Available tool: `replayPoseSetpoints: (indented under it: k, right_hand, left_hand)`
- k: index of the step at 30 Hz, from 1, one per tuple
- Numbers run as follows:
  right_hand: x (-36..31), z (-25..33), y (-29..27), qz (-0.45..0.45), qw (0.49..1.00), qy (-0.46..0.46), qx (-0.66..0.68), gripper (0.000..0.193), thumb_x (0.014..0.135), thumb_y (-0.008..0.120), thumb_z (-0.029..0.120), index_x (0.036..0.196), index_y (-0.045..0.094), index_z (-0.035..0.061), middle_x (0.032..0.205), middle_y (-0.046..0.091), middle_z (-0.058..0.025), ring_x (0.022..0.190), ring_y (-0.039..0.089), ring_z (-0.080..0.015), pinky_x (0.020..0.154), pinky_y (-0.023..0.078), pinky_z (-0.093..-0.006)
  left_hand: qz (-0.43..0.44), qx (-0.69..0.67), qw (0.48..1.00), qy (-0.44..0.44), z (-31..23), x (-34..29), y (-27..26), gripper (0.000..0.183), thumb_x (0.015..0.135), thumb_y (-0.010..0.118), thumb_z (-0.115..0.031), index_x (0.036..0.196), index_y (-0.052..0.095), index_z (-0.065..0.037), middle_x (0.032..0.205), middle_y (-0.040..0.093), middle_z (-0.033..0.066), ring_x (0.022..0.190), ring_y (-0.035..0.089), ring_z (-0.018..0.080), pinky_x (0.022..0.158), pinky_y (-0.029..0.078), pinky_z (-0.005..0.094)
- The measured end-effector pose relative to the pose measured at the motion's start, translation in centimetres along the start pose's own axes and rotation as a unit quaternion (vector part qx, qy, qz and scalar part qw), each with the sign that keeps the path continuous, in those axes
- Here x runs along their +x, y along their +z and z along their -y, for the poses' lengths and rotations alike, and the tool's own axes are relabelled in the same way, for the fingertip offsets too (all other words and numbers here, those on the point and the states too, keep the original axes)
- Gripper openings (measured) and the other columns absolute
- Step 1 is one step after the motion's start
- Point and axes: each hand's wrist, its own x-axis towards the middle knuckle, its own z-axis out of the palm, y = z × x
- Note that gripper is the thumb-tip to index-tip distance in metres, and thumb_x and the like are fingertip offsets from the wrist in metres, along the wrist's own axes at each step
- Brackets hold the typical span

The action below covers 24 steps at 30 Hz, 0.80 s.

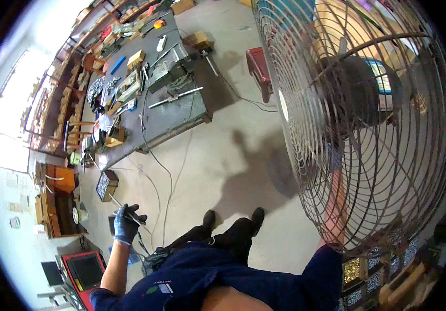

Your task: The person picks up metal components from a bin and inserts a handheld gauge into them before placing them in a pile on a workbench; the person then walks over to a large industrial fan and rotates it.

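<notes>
A thin metal rod (113,198) passes through my left hand (126,224), which wears a blue and dark glove with its fingers closed around the rod. The hand is out to my left, above the floor. At my right stands a large wire-caged fan (350,93) with a dark motor. My right forearm (335,202) reaches up behind the cage wires. My right hand (335,154) is close to the motor's underside; wires and blur hide its fingers.
A dark workbench (176,122) ahead carries a vise (166,78), tools and small boxes. Loose cables (171,176) run over the floor. A bin of small metal parts (107,185) is below the bench's corner. A red-framed machine (84,272) stands lower left, and a red stool (259,70) beyond the fan.
</notes>
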Motion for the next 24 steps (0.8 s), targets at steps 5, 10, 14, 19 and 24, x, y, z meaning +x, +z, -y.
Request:
replayPoseSetpoints:
  k: [5, 10, 14, 19, 24]
  right_hand:
    - [-1.3, 1.0, 0.8, 0.021, 1.0, -0.009, 0.008, 0.044, 0.087, 0.056, 0.02, 0.125, 0.046, -0.0004, 0.122, 0.052, -0.0155, 0.105, 0.054, -0.0204, 0.085, 0.046, -0.0321]
    - [-2.6, 1.8, 1.3, 0.036, 0.999, -0.011, 0.014, 0.044, 0.087, 0.056, 0.019, 0.125, 0.047, -0.0005, 0.121, 0.052, -0.0156, 0.105, 0.054, -0.0208, 0.086, 0.046, -0.0321]
    - [-3.5, 2.6, 1.8, 0.043, 0.999, -0.016, 0.014, 0.043, 0.087, 0.056, 0.019, 0.124, 0.047, -0.0006, 0.12, 0.053, -0.0158, 0.105, 0.054, -0.0212, 0.086, 0.046, -0.032]
    - [-4.4, 3.4, 2.1, 0.05, 0.999, -0.017, 0.012, 0.043, 0.087, 0.056, 0.019, 0.124, 0.047, -0.0006, 0.119, 0.053, -0.0159, 0.104, 0.054, -0.0217, 0.086, 0.045, -0.032]
    - [-4.9, 4.2, 2.8, 0.06, 0.998, -0.025, 0.01, 0.042, 0.087, 0.056, 0.018, 0.124, 0.047, -0.0007, 0.118, 0.054, -0.016, 0.104, 0.054, -0.0222, 0.087, 0.045, -0.0319]
  left_hand:
    - [0.032, -0.049, 0.998, -0.011, 2.3, 0.9, -1.3, 0.017, 0.084, 0.055, -0.025, 0.092, 0.054, -0.01, 0.088, 0.064, 0.017, 0.055, 0.06, 0.037, 0.056, 0.053, 0.0552]
    - [0.006, -0.052, 0.999, -0.012, 2.5, 0.0, -1.1, 0.019, 0.083, 0.055, -0.025, 0.095, 0.053, -0.011, 0.088, 0.063, 0.0178, 0.055, 0.06, 0.0385, 0.056, 0.053, 0.0551]
    - [-0.015, -0.025, 1.0, -0.005, 2.1, -0.5, 0.0, 0.02, 0.083, 0.056, -0.025, 0.096, 0.052, -0.011, 0.088, 0.063, 0.0173, 0.054, 0.06, 0.0401, 0.055, 0.053, 0.0546]
    - [-0.018, -0.008, 1.0, 0.005, 2.1, -1.5, 1.7, 0.02, 0.081, 0.058, -0.025, 0.094, 0.052, -0.01, 0.085, 0.063, 0.0161, 0.052, 0.06, 0.0394, 0.052, 0.053, 0.0537]
    - [-0.009, -0.013, 1.0, -0.009, 2.4, -0.9, 1.1, 0.019, 0.082, 0.058, -0.024, 0.091, 0.053, -0.01, 0.083, 0.063, 0.0156, 0.051, 0.059, 0.0373, 0.052, 0.052, 0.0536]
